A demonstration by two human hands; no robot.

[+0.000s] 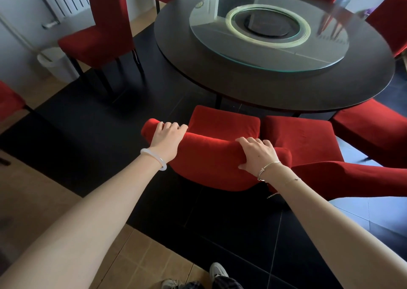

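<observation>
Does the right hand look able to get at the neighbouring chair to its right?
Probably yes: the right hand grips the chair back, and the neighbouring chair lies just beside it, nothing between.

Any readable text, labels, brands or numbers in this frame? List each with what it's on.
No legible text anywhere.
Red fabric-covered chair back, held by the left hand and right hand: no print.
Round dark table: no markings.
Round glass turntable: small pale mark near its far-left rim, too blurred to read.
Pale sneaker: no brand readable.
</observation>
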